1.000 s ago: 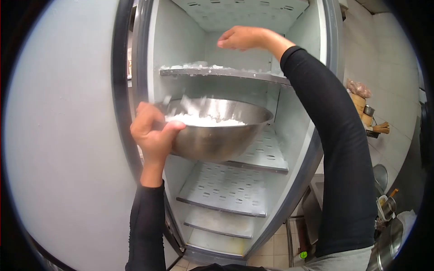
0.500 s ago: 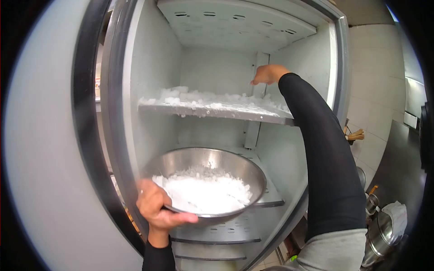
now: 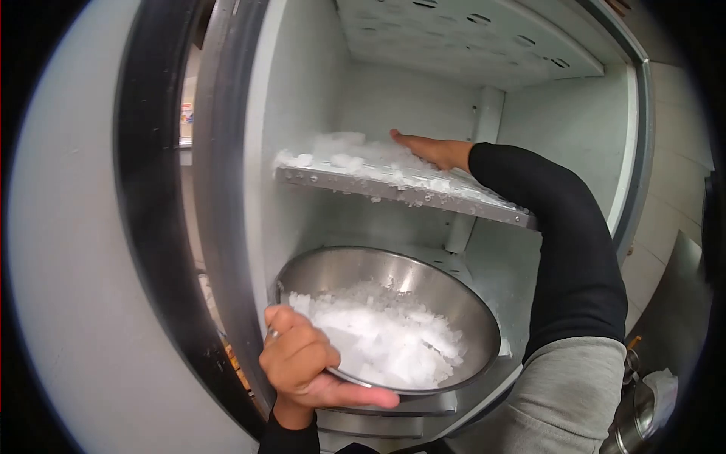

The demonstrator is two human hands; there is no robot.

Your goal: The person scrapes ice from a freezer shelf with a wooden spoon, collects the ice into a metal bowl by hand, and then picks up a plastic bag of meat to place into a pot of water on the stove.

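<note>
My left hand (image 3: pixel 302 359) is closed on the near left rim of a wide steel mixing bowl (image 3: pixel 473 303). White crushed ice (image 3: pixel 386 333) is heaped in the bowl, which tilts toward me below the front of an upper shelf (image 3: pixel 408 192). More loose ice (image 3: pixel 355 151) lies over that shelf, mostly on its left side, with bits along the front edge. On the shelf's right part my right hand (image 3: pixel 435 150) is stretched out low, behind the ice or against it. Its fingers lie flat and hold nothing; contact with the shelf is partly hidden.
The shelf is inside an upright fridge or freezer cabinet with pale walls (image 3: pixel 567 136). An open door (image 3: pixel 68 227) stands at my left. Lower shelves (image 3: pixel 423 408) show under the bowl. Metal pots (image 3: pixel 634 412) stand at the lower right.
My right hand has dropped from above the shelf down to the ice, its fingers now stretched flat. The view has shifted, and the bowl, still in my left hand, appears further right and more tilted.
</note>
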